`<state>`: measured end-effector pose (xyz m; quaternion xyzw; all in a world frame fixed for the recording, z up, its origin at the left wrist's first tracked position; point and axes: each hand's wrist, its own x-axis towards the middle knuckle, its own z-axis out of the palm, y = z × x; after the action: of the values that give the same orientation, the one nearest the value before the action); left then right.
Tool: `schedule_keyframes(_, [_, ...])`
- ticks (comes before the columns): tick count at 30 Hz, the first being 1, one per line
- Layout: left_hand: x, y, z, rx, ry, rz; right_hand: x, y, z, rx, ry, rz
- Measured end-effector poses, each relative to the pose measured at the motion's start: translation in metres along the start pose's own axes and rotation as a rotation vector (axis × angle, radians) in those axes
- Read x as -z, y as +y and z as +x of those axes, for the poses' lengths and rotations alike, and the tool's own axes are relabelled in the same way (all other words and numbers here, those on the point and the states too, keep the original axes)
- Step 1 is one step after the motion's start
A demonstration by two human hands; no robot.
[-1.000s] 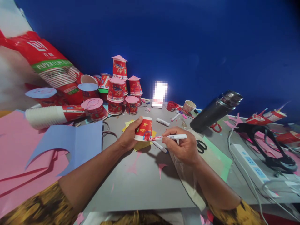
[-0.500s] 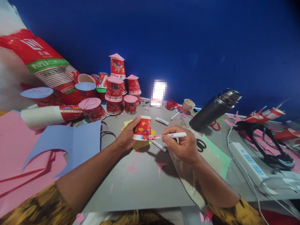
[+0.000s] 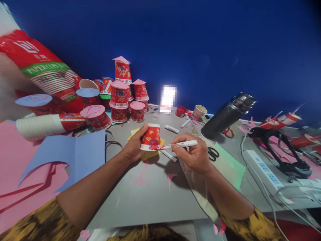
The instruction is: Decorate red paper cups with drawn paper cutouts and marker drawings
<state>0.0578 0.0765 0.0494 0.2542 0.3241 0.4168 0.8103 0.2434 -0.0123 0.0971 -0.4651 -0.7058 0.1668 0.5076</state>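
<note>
Left hand [image 3: 134,144] grips paper cup [image 3: 152,136], likely light, crushable; best held gently round the side. Right hand [image 3: 192,154] pinches marker [image 3: 187,143], probably stiff.

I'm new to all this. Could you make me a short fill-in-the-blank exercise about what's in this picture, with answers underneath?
The hand gripping the red paper cup is the person's ____ one.
The marker in the right hand has a barrel that is mostly ____.
The scissors nearest the right hand have ____ handles.
The pointed cap on the topmost stacked cup is ____.

Missing words: left; white; black; pink.
</note>
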Motion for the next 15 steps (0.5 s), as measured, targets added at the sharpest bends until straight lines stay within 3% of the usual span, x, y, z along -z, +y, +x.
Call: schedule_keyframes(15, [-0.0013, 0.0012, -0.0004, 0.016, -0.002, -0.007, 0.0015, 0.0008, 0.0012, -0.030, 0.017, -0.011])
